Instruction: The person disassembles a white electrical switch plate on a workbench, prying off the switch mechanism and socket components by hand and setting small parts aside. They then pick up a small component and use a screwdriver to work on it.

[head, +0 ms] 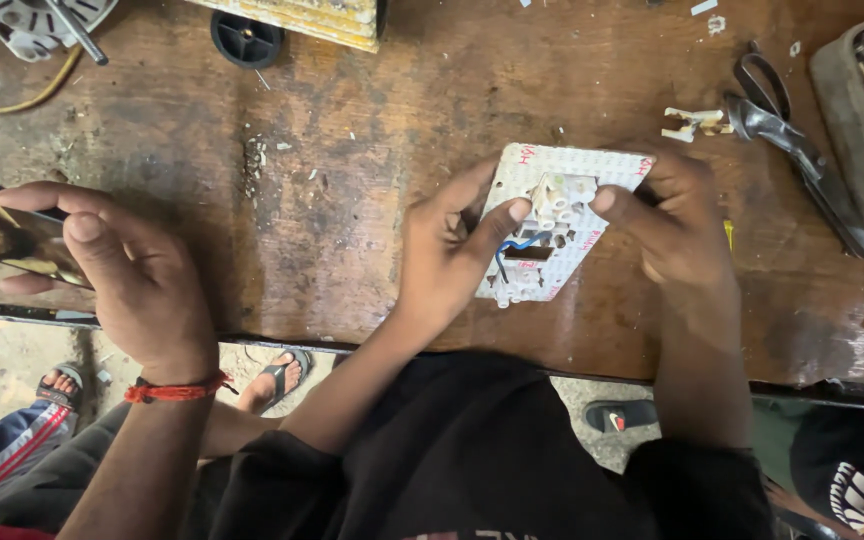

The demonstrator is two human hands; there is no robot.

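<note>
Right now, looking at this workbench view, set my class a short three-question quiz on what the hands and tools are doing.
1. True or false: both of the person's hands, left hand and right hand, hold the white switch plate.
2. What colour is the wire on the plate? A) green B) blue C) orange
3. Which tool lies on the wooden bench to the right of the plate?

Key: 1 true. 2 B. 3 the scissors.

Matt white plastic switch plate (552, 225); worn rough wooden bench (352, 200); metal scissors (802, 150).
</note>
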